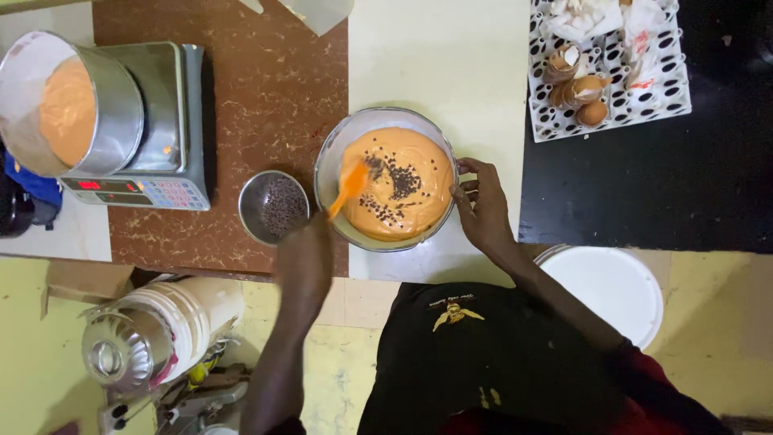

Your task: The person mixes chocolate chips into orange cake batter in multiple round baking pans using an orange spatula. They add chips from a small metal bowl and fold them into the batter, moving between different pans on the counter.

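The left hand point(306, 242) is shut around an orange spatula point(348, 187) dipped in the big bowl point(330, 165) of orange batter point(403, 205) with chocolate chips on top. The right hand point(481, 205) grips the bowl's rim, fingers curled. Stirring slowly and holding tight should keep batter inside. The bowl sits mid-desk point(266, 89), beside a small chip bowl point(274, 208), a scale point(153, 161) and an egg tray point(644, 105).

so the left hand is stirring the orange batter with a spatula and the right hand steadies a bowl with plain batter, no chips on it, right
Not quite. The head view shows dark chocolate chips scattered on the orange batter. The rest holds: the left hand works the orange spatula in it, and the right hand steadies the metal bowl at its rim.
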